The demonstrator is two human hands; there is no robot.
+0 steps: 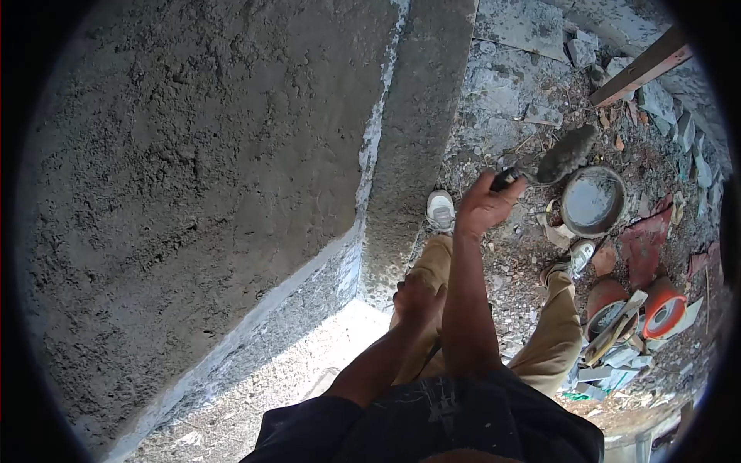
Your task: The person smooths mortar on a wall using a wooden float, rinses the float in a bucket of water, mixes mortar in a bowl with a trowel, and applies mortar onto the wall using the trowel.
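Observation:
My right hand is closed around the dark handle of a trowel. A heap of wet grey mortar covers its blade, which points to the upper right. Just below the blade, a round mortar pan stands on the ground with pale, wet residue inside. My left hand rests on my left leg near the knee, holding nothing, with its thumb apart from the fingers; the fingertips are partly hidden. To the left stands a wall coated in rough grey mortar.
A wooden post leans in at the upper right. Orange-rimmed buckets lie at the lower right beside wood scraps and broken tiles. A red sheet lies on the rubble-strewn ground. My shoes stand between wall and pan.

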